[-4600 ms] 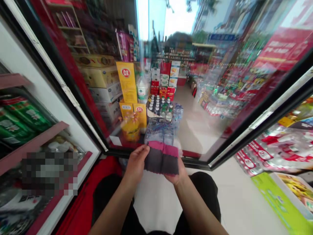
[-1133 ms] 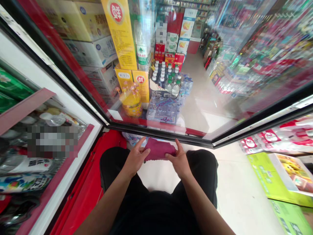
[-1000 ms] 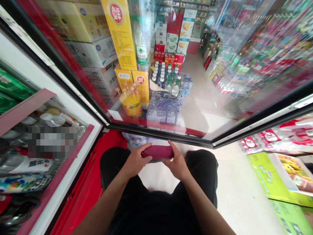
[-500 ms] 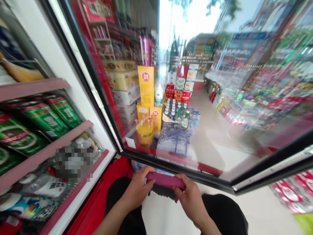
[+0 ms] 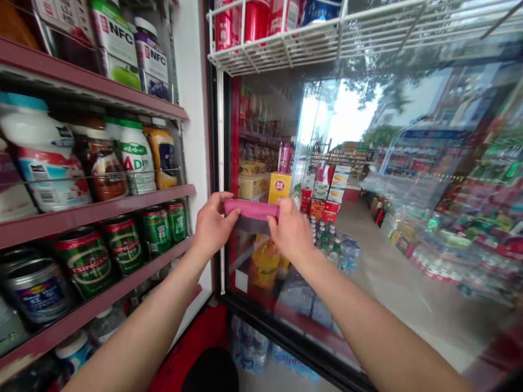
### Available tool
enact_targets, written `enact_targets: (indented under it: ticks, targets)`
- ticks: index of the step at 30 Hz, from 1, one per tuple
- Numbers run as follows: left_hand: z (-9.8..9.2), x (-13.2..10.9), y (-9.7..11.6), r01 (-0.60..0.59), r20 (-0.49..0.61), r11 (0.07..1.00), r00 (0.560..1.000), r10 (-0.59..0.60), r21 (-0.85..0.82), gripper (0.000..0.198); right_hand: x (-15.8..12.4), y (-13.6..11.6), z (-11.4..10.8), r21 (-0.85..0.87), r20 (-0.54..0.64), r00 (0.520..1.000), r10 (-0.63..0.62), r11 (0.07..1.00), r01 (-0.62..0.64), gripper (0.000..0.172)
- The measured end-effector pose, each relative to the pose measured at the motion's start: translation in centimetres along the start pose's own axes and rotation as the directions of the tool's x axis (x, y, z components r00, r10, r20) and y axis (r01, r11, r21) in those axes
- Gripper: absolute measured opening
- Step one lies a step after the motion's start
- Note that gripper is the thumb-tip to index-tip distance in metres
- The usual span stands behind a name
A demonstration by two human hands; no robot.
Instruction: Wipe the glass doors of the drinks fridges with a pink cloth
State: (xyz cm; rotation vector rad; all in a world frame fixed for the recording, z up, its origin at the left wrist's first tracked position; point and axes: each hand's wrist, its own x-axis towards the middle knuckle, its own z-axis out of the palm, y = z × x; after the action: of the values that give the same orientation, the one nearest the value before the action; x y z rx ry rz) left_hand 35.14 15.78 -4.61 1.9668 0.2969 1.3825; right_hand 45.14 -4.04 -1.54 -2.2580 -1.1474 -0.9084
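A folded pink and dark grey cloth (image 5: 254, 209) is stretched between my two hands, its pink side on top. My left hand (image 5: 215, 223) pinches its left end between thumb and fingers. At the right end, my right hand (image 5: 292, 226) grips it the same way. Both hands are raised in front of the glass door (image 5: 261, 125) of a drinks fridge, which stands open. Whether the cloth touches the glass cannot be made out.
To the left, fridge shelves (image 5: 98, 212) hold bottles and green beer cans (image 5: 84, 261). A white wire rack (image 5: 281, 51) with cans juts from the door's upper part. Below the door stand packs of water bottles (image 5: 253, 345). My knee (image 5: 210, 373) shows at the bottom.
Both hands have lifted the cloth from below the door's lower edge to the middle of the glass. The view has tilted up, bringing the wire rack and upper shelves into sight.
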Motion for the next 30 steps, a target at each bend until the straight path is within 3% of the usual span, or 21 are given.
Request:
enact_targets:
  ticks: [4, 8, 10, 13, 20, 24, 28, 30]
  targets:
    - [0.2, 6.2, -0.9, -0.047, -0.134, 0.997, 0.989, 0.054, 0.057, 0.045, 6.4, -2.3, 0.0, -0.252, 0.008, 0.986, -0.166, 0.954, 0.162, 0.015]
    - [1.7, 8.7, -2.0, -0.067, -0.236, 0.988, 0.967, 0.099, 0.143, 0.034, 9.0, -2.9, 0.8, -0.374, -0.040, 0.935, -0.353, 0.873, 0.314, 0.018]
    - [2.6, 8.5, -2.3, -0.095, -0.266, 0.978, 0.953, 0.143, 0.186, 0.023, 9.2, -3.1, 1.4, -0.385, -0.065, 0.926, -0.372, 0.865, 0.321, 0.021]
    - [4.0, 6.8, -2.4, -0.171, -0.212, 0.960, 0.952, 0.219, 0.221, 0.007, 8.9, -3.3, 2.0, -0.382, -0.037, 0.933, -0.359, 0.868, 0.318, 0.024]
    - [7.8, 1.8, -2.9, -0.218, -0.156, 0.937, 0.951, 0.266, 0.273, 0.062, 8.2, -3.8, 2.3, -0.362, 0.037, 0.939, -0.343, 0.871, 0.332, 0.024]
    - [9.5, 1.0, -4.0, -0.186, -0.171, 0.938, 0.955, 0.243, 0.291, 0.066, 7.0, -4.0, 2.4, -0.327, 0.019, 0.949, -0.314, 0.895, 0.303, 0.025]
    - [10.6, 0.9, -4.9, -0.169, -0.210, 0.942, 0.949, 0.234, 0.289, 0.071, 3.3, -3.5, 2.7, -0.210, -0.110, 0.948, -0.297, 0.940, 0.270, 0.020]
    - [10.9, 1.0, -5.2, -0.164, -0.234, 0.943, 0.943, 0.236, 0.288, 0.074, 1.2, -3.1, 2.9, -0.132, -0.162, 0.939, -0.305, 0.949, 0.285, 0.025]
